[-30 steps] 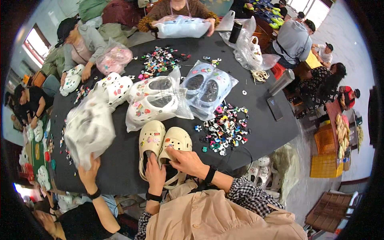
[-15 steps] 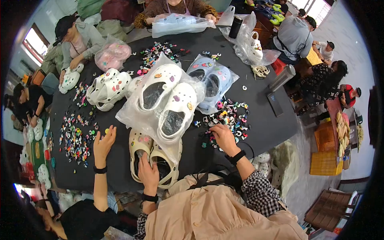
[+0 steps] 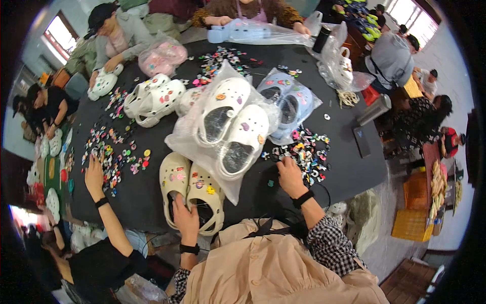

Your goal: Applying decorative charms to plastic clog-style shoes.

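And my L hand [image 3: 186,219] is at the cream clogs [image 3: 203,177], table's [image 3: 349,175] near side, fingers dipped in the L shoe's opening, can't tell if gripping; R hand [image 3: 292,178] by the charm pile [image 3: 310,154], fingers curled, pinch unclear; bagged white clogs [image 3: 248,126] just beyond

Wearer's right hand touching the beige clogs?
Apart. The head view shows dark tabletop between the right hand and the beige clogs; the hand is at the edge of the colourful charms.
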### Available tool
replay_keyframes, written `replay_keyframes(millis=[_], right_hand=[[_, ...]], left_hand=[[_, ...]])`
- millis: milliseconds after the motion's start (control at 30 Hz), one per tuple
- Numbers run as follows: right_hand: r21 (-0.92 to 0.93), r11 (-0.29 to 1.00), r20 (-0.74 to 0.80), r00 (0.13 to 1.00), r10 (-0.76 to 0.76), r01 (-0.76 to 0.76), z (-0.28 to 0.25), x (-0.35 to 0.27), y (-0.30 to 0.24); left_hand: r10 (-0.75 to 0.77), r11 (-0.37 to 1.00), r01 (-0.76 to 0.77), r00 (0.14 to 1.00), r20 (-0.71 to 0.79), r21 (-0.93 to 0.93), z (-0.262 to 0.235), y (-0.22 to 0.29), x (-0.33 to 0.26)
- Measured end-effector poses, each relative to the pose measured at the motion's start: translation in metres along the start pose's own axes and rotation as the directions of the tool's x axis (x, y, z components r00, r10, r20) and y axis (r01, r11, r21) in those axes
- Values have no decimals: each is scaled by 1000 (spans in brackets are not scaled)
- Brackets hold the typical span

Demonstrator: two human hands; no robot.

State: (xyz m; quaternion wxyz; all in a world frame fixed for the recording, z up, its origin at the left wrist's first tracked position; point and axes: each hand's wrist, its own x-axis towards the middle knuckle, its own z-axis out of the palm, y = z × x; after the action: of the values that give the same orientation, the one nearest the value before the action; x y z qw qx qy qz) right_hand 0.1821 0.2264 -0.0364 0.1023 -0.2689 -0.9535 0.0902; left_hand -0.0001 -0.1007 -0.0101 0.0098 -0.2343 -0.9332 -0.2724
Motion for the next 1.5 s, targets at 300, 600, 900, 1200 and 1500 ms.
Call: replay_keyframes(millis=[300, 600, 900, 1200, 1500], right_hand=[[777, -41, 626, 765, 147, -628, -35, 48, -76], [854, -391, 460, 849, 259, -343, -19, 63, -81], [975, -144, 220, 850, 479, -171, -83, 66, -53], [924, -123, 378, 823, 424, -361, -36, 27, -45], [881, 20, 441, 836, 326, -472, -32, 6, -32]], left_hand=[[-14, 996, 14, 1000, 1, 93, 6, 2, -6], [0, 1000, 0, 1000, -1, 28, 8, 9, -6], [-99, 994, 96, 994, -47, -61, 9, -5, -4], [-138, 988, 140, 990, 32, -63, 2, 8, -4], [4, 996, 4, 995, -95, 90, -30, 49, -13]])
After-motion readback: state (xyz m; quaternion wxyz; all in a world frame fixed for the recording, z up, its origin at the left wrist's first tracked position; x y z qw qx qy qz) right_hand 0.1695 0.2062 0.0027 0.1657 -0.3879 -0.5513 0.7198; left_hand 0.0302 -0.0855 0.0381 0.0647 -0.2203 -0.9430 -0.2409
